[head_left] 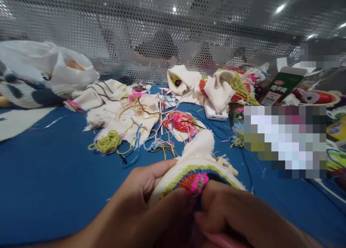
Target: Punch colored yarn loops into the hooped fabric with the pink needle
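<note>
Our left hand (140, 204) clamps the left side of the embroidery hoop (168, 176), between our hands; our right (238, 210), closed round a pink handle (224, 239), is nearer its pink stitching (202, 178).

Perforated grey panel (121, 35), spanning 10 to 2 o'clock behind a blue tabletop (48, 179); the tabletop extends from 9 o'clock through 6 toward 3. A darker horizontal band (186, 21) crosses the panel near 12. Blurred dark shapes (162, 44) show through its holes. Bright light spots: one (174, 9) at 12, others (280, 8) toward 1 and 2.
</note>
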`<state>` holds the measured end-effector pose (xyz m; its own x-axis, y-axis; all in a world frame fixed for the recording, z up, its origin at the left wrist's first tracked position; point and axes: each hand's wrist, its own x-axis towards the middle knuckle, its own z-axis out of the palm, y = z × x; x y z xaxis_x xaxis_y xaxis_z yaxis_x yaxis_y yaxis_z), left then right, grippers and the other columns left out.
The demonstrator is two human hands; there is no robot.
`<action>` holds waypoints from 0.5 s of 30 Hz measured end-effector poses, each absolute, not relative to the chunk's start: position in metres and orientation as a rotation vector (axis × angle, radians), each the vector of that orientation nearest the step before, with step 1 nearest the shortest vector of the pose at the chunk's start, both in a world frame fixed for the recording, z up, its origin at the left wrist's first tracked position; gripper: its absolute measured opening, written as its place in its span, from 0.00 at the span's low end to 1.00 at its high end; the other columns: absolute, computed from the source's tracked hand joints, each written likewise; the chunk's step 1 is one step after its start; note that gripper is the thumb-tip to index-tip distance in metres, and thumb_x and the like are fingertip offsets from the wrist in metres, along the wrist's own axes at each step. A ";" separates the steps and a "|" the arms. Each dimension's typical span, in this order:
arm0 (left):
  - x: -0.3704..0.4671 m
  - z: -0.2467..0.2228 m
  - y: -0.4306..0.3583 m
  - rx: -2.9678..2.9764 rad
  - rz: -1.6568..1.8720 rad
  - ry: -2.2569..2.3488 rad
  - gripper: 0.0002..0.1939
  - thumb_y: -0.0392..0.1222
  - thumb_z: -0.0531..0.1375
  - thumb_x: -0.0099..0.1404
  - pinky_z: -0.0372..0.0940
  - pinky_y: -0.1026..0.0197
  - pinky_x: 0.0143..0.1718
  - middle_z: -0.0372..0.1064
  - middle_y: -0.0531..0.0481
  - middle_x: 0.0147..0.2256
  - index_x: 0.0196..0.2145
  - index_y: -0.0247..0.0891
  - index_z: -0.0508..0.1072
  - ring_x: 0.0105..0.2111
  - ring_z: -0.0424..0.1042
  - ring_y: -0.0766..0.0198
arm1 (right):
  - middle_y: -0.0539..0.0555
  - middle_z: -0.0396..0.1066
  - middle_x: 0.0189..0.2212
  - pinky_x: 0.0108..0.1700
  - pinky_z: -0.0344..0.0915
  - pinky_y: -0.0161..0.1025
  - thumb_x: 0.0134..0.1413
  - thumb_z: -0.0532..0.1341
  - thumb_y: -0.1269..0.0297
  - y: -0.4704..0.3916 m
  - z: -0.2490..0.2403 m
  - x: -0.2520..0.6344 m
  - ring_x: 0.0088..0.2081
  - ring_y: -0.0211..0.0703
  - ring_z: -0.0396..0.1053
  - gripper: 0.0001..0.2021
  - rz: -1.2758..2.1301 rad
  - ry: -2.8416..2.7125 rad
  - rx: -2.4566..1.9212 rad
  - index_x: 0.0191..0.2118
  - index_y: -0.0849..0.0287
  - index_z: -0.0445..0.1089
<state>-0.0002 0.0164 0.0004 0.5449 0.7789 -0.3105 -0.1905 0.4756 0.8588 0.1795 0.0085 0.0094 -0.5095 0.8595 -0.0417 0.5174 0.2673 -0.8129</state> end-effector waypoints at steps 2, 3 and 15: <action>0.000 -0.001 0.016 0.873 0.689 0.786 0.20 0.39 0.63 0.53 0.66 0.63 0.30 0.70 0.48 0.30 0.46 0.37 0.70 0.28 0.68 0.63 | 0.48 0.67 0.24 0.23 0.56 0.29 0.47 0.56 0.64 0.007 0.007 0.176 0.24 0.34 0.61 0.05 1.137 -2.222 -1.274 0.24 0.56 0.63; 0.001 -0.002 0.016 0.867 0.701 0.781 0.20 0.40 0.63 0.53 0.66 0.63 0.30 0.70 0.48 0.29 0.45 0.37 0.70 0.27 0.68 0.63 | 0.48 0.66 0.23 0.23 0.56 0.29 0.47 0.56 0.64 0.007 0.007 0.175 0.23 0.34 0.60 0.05 1.130 -2.229 -1.252 0.24 0.56 0.62; -0.001 -0.005 0.017 0.924 0.750 0.826 0.22 0.45 0.63 0.53 0.63 0.66 0.23 0.71 0.48 0.26 0.46 0.36 0.70 0.23 0.69 0.63 | 0.47 0.57 0.18 0.22 0.55 0.30 0.44 0.57 0.73 0.007 0.016 0.194 0.21 0.34 0.55 0.10 1.117 -1.895 -1.182 0.20 0.57 0.54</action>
<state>-0.0011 0.0170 -0.0045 0.4793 0.8332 -0.2757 -0.1946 0.4072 0.8924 0.1935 0.0069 0.0155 -0.3964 0.9150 0.0749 0.3776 0.2368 -0.8952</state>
